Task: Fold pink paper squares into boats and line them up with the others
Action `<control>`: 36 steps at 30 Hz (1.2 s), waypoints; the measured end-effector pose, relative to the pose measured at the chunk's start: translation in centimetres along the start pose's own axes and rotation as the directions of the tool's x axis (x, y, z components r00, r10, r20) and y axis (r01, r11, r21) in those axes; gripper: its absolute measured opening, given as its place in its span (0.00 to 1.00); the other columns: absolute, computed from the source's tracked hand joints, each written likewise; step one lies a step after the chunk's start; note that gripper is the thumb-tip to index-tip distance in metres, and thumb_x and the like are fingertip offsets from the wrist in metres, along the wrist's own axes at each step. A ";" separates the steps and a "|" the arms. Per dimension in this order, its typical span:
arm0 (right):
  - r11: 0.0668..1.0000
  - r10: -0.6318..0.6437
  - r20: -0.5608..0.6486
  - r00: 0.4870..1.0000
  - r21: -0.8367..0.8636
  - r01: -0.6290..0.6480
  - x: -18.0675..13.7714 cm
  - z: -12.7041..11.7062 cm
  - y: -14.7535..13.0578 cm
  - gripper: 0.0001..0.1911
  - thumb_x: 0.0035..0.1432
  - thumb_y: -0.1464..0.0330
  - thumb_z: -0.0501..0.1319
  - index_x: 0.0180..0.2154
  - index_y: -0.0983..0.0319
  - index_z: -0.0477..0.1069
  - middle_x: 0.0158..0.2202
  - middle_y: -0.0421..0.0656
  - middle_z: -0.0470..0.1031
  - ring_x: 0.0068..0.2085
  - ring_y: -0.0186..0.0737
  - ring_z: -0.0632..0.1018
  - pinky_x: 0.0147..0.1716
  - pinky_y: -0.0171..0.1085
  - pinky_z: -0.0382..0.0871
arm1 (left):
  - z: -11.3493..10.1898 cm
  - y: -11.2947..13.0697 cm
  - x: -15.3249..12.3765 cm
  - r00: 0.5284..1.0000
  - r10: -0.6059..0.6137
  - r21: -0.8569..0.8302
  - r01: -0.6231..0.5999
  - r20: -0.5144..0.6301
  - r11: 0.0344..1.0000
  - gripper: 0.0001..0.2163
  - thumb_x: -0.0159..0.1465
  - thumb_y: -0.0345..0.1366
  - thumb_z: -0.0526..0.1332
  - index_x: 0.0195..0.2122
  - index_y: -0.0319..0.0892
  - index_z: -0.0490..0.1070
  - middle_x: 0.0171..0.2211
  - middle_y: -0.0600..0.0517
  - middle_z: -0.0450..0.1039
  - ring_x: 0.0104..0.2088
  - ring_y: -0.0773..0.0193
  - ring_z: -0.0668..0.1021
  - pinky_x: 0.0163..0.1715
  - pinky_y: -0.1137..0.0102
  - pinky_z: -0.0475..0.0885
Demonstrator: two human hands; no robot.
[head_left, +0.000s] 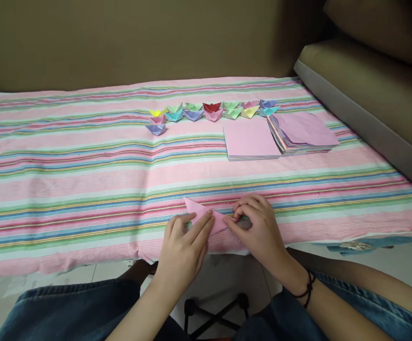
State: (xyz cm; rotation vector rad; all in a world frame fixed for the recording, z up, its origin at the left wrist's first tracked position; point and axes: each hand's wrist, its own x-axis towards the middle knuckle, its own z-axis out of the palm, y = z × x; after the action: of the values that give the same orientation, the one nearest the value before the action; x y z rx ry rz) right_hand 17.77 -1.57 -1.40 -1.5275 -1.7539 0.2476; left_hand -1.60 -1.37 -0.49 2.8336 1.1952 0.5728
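Note:
A pink sheet of origami paper [219,224], folded into a triangle, lies on the striped cloth near its front edge. My left hand [186,239] rests on it, with the index and middle fingers stretched flat across the paper and the thumb side low over the cloth. At the paper's right corner, the thumb and index finger of my right hand [259,225] pinch the tip. Part of the triangle's lower left is hidden under my left hand.
Several small folded paper boats [213,113] stand in rows farther back. Right of them lie a neat stack of pink-topped square paper [250,138] and a looser stack [305,129]. A brown cushion [362,94] borders the right side, and a brown backrest [131,42] rises behind.

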 end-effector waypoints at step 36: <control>0.989 0.140 0.021 0.990 0.053 -0.141 0.2 -1.0 -0.1 0.13 0.49 0.64 0.65 0.35 0.59 0.65 0.36 0.44 0.71 0.42 0.49 0.70 0.44 0.48 0.63 | -0.2 -0.3 0.1 1.000 0.001 -0.032 0.000 0.021 0.999 0.21 0.62 0.28 0.54 0.57 0.46 0.63 0.57 0.55 0.66 0.47 0.52 0.67 0.44 0.56 0.63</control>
State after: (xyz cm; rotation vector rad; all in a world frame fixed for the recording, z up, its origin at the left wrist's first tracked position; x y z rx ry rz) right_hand 18.38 -1.73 -0.61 -1.6155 -1.6417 0.3770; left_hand -1.80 -1.08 -0.36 2.8064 1.1717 0.5561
